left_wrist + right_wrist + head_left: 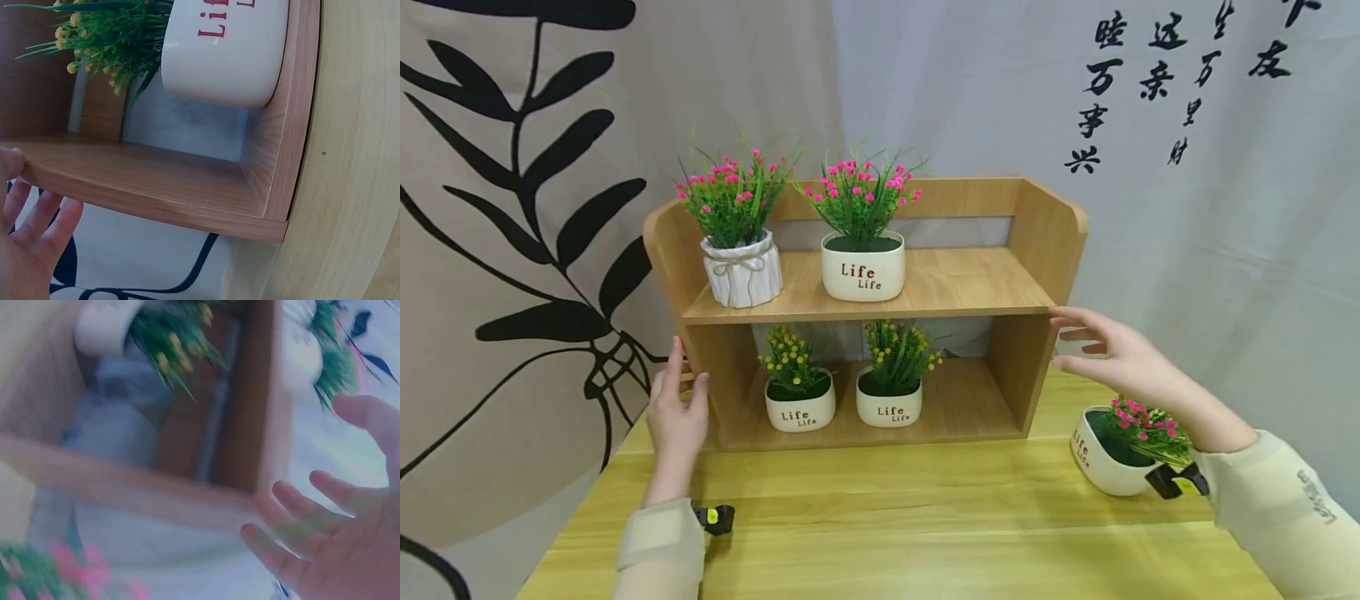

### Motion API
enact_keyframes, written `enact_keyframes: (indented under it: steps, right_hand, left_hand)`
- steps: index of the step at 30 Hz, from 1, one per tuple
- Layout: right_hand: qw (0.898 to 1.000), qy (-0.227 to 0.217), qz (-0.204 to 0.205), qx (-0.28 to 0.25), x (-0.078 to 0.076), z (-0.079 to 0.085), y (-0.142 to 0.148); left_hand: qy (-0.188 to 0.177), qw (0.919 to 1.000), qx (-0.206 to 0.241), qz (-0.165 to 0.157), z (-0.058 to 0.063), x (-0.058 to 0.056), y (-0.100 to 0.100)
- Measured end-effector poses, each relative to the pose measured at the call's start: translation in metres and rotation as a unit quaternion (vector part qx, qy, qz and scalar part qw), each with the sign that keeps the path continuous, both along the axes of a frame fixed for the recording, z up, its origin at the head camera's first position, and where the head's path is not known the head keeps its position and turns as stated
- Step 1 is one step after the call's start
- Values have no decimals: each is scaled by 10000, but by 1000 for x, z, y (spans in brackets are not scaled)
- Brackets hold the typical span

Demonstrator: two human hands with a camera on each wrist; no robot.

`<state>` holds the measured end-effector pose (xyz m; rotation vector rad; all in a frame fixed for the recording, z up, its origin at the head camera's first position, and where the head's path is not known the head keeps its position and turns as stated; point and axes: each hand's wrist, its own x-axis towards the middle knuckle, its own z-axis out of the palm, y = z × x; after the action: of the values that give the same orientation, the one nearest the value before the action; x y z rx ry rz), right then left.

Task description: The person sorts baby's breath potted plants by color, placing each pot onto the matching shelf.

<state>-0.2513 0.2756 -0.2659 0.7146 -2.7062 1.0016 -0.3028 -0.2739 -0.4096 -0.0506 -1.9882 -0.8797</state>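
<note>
A two-tier wooden shelf (962, 279) stands on the table between both hands. My left hand (677, 417) is at its left side panel; in the left wrist view the thumb lies at the front edge and the extended fingers (59, 231) are along the outer face. On the right, my right hand (1120, 350) has its fingertips right by the front edge, level with the middle board. Its fingers (281, 556) are spread and hold nothing in the blurred right wrist view. Two yellow-flowered pots, one left (801, 412) and one right (889, 408), stand on the lower tier.
On the upper tier are a white ribbed pot (743, 279) and a white "Life" pot (863, 279), both with pink flowers. Another pink-flowered pot (1108, 467) lies tilted on the wooden table (880, 517), below the right forearm. A printed curtain (970, 92) hangs behind.
</note>
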Motion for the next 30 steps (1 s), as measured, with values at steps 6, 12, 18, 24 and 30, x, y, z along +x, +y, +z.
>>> enact_keyframes:
  steps: [6,12,18,24,30]
  right_hand:
    - [9964,221,-807,-131,8,26,43]
    - [9886,205,-1411,-481,11,32,89]
    - [9818,244,-1557,-1061,12,13,136]
    - [9595,209,-831,-2684,9,-23,171]
    - [8985,-325,170,-4374,7,-72,199]
  left_hand:
    - [-43,10000,1,15,-1,0,-1]
    - [-44,10000,32,7,1,-1,-2]
    - [-161,9998,61,-18,0,-2,-1]
    - [-264,9995,147,28,-1,1,-1]
    - [-275,9995,161,65,-2,3,-2]
